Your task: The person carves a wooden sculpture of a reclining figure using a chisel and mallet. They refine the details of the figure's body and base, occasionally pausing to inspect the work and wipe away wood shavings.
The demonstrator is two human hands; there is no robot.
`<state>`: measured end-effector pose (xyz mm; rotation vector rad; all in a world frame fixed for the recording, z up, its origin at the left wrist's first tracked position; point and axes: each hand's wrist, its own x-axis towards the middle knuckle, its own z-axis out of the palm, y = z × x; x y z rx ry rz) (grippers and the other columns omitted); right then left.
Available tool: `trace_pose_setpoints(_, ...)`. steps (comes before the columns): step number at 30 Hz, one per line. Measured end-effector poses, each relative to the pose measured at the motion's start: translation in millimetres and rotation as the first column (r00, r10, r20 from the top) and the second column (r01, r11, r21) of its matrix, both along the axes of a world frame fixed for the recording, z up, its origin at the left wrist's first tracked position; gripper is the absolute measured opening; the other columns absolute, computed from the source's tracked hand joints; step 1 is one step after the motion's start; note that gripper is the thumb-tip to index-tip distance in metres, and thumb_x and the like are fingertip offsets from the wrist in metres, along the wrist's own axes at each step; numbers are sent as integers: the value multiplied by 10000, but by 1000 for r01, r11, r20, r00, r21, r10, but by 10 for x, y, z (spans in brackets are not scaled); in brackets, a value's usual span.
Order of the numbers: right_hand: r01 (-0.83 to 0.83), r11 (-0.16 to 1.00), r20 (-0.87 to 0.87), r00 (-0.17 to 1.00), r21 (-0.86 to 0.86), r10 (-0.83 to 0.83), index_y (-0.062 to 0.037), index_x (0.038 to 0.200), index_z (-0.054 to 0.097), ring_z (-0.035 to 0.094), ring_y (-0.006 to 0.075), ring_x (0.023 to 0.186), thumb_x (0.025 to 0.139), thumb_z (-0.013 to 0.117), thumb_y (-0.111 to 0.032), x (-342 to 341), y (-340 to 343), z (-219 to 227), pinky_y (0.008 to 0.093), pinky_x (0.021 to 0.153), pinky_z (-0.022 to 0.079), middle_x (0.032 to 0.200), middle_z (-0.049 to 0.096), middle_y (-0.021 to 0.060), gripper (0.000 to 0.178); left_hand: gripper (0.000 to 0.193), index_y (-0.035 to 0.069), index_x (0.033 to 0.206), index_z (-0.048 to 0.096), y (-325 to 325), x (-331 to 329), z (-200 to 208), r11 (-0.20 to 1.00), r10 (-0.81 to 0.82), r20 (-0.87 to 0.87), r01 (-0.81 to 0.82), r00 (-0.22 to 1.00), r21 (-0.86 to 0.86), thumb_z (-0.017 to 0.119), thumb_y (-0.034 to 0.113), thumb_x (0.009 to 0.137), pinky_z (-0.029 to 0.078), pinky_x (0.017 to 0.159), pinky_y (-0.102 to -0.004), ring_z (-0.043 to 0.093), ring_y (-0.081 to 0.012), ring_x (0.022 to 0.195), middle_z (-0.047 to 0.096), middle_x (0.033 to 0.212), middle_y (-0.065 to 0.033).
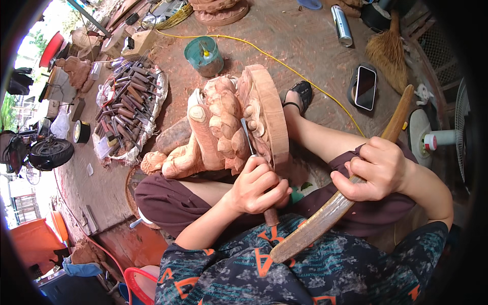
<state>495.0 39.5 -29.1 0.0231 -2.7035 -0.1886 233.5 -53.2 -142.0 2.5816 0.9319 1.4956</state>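
A carved wooden figure point(223, 122) lies on its side before me, its round base point(269, 112) toward the right. My left hand point(260, 185) is closed around a carving chisel point(247, 133), whose blade rests against the carved part beside the base. The chisel's wooden handle end sticks out below the fist. In my right hand point(373, 170) is a long, slightly curved wooden club point(317, 223), gripped near its middle and slanting from upper right to lower left. Its lower end is near the chisel handle, apart from it in the picture.
Many wooden-handled chisels point(127, 109) lie on a sheet at the left. A teal cup point(204, 57) stands beyond the figure. Across the floor runs a yellow cord point(284, 68). At the right are a phone point(365, 87), a spray can point(341, 26), a broom point(390, 53) and a fan point(439, 138).
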Motion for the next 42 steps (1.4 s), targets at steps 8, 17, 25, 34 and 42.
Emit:
trace_pose_setpoints(8,0,1000,25,1000,18,0,-198,879,653,387,97,518,650,673,-203,-24,44,25,243,468,287,607,348,-71,231,238,86,904,663,-8,244,-15,987,143,-7,-143,990,-72,766,196,720,388,676,-362,447,-187,662,387,716,-14)
trace_pose_setpoints(17,29,983,61,997,179,-41,-211,829,617,387,105,520,604,663,-192,61,144,44,240,459,283,618,364,-37,231,296,89,940,681,86,275,-34,982,159,20,-156,987,-105,800,181,685,352,640,-359,434,-187,627,405,694,7)
trace_pose_setpoints(25,101,987,-7,995,122,-101,-168,844,619,369,112,510,550,646,-190,112,198,56,243,443,263,625,370,-35,296,269,78,924,692,63,142,173,988,151,121,-151,981,-6,782,213,710,376,666,-354,456,-170,651,414,705,12)
trace_pose_setpoints(34,62,997,-86,995,55,-57,-180,847,625,372,111,504,522,638,-213,-36,151,90,236,444,276,638,402,-40,327,216,11,845,650,-20,20,63,995,-12,110,23,994,-96,770,85,682,380,610,-351,465,-181,608,456,696,-18)
trace_pose_setpoints(42,-1,999,-36,999,41,2,-204,849,632,373,98,512,532,656,-186,-86,99,84,233,456,281,647,399,-42,318,222,15,822,628,-28,-15,-26,995,-56,58,61,997,-79,736,98,647,385,620,-350,457,-191,609,416,685,-22)
